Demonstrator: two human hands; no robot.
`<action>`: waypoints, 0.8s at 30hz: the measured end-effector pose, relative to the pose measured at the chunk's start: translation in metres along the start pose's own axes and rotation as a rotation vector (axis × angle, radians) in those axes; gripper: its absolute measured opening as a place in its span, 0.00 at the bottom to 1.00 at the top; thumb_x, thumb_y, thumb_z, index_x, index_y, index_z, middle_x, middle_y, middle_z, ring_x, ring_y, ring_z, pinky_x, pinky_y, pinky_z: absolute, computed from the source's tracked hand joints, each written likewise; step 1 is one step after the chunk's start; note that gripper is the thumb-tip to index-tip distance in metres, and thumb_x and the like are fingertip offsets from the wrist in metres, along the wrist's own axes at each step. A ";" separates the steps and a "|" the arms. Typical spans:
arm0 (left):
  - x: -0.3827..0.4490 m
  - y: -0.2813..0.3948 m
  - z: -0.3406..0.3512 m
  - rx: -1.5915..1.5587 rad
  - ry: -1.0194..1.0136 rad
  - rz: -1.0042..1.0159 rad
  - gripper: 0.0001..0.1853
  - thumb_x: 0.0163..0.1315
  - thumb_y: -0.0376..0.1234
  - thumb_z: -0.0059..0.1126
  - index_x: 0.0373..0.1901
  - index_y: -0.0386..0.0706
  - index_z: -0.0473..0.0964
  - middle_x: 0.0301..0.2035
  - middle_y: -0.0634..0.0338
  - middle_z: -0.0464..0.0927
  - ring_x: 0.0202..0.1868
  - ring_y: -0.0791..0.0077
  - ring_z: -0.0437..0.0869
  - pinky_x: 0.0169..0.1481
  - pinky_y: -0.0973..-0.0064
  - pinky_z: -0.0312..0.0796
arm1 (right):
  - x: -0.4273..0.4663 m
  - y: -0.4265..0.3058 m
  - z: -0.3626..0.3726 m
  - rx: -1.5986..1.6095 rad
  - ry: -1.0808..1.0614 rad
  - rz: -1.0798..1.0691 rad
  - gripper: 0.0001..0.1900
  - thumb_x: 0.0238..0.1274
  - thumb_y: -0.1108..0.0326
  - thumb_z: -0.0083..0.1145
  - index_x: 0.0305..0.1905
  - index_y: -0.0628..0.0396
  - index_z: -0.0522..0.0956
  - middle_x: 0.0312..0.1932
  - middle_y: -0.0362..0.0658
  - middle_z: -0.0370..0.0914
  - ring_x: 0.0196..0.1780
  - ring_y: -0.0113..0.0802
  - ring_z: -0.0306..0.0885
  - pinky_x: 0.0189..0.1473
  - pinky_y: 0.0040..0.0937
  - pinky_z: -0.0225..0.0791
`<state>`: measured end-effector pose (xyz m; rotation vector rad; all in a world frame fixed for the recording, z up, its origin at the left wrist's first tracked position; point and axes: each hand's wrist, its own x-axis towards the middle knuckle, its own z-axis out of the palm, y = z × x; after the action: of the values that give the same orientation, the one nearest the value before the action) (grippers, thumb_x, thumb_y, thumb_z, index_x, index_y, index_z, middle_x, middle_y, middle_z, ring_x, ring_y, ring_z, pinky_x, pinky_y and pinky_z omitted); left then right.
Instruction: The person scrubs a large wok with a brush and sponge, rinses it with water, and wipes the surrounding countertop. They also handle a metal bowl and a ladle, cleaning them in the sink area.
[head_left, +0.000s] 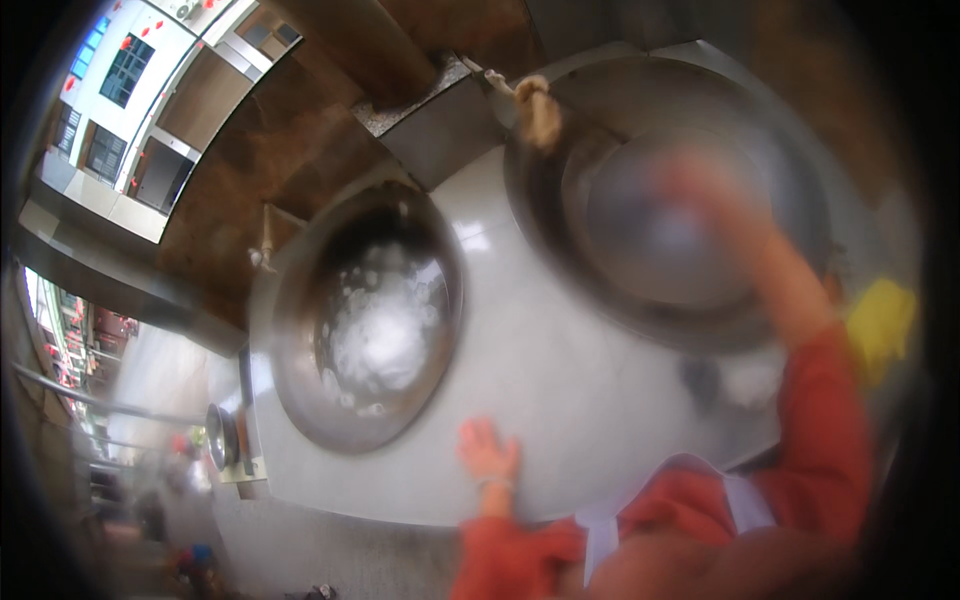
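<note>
My left hand (487, 452) rests with fingers spread on the grey counter (555, 390), near its front edge, holding nothing. My right hand (686, 184) reaches over the large metal wok (547, 240) on the right and is badly blurred. Whether it grips something is hidden by the blur; a pale, hazy patch lies under it. A second large wok (300, 405), set into the counter on the left, holds liquid with white foam or bubbles (379, 341). My sleeves are red.
Water taps stand behind both woks; tan cloth (538, 112) is wrapped on the right one (495, 79). A yellow cloth-like thing (881, 330) lies at the far right. Blurred dark (701, 381) and white (750, 386) things lie by the right wok. A metal bowl (220, 437) is at left.
</note>
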<state>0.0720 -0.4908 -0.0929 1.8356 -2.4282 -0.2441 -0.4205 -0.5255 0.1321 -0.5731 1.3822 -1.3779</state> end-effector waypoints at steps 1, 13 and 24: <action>0.000 0.000 0.001 -0.008 0.009 0.010 0.38 0.50 0.46 0.54 0.63 0.42 0.58 0.65 0.47 0.51 0.68 0.54 0.47 0.68 0.49 0.37 | 0.021 0.000 -0.005 -0.054 0.066 -0.140 0.09 0.46 0.68 0.54 0.18 0.53 0.68 0.11 0.32 0.56 0.09 0.17 0.47 0.12 0.22 0.34; 0.006 -0.011 0.008 0.003 0.062 0.160 0.36 0.50 0.42 0.53 0.61 0.34 0.59 0.62 0.38 0.54 0.65 0.43 0.53 0.67 0.49 0.44 | 0.208 0.012 0.007 0.375 -0.160 0.277 0.15 0.57 0.59 0.52 0.32 0.63 0.68 0.11 0.32 0.61 0.10 0.16 0.50 0.11 0.19 0.40; 0.002 -0.004 0.010 0.037 0.032 0.111 0.39 0.43 0.37 0.53 0.62 0.35 0.57 0.62 0.37 0.54 0.64 0.41 0.55 0.65 0.45 0.47 | 0.310 0.028 -0.164 -0.404 0.457 -0.223 0.15 0.54 0.64 0.51 0.48 0.47 0.78 0.33 0.37 0.79 0.24 0.26 0.70 0.22 0.28 0.62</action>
<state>0.0739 -0.4927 -0.1031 1.6976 -2.5183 -0.1612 -0.6589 -0.7251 -0.0321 -0.7196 2.0448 -1.4714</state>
